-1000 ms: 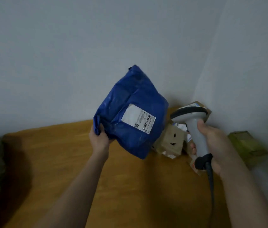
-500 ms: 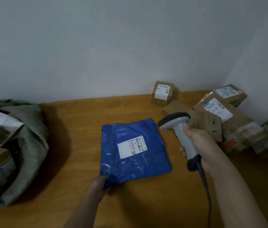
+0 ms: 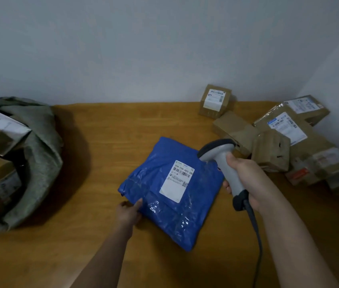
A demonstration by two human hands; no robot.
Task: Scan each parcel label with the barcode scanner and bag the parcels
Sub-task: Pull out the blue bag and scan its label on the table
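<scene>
Blue crinkled plastic wraps the parcel, a soft mailer lying flat on the wooden desk with a white label face up, its barcodes and a small square code showing. The left hand pinches the parcel's near-left edge, thumb on top. Just right of the parcel, the right hand has its grip wrapped round the grey barcode scanner, head tilted toward the label. Beyond the parcel's right side lie cardboard boxes; well left of it, a grey-green sack holds more.

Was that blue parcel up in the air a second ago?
Yes. The blue parcel came down from in front of the wall and now lies flat on the table.
</scene>
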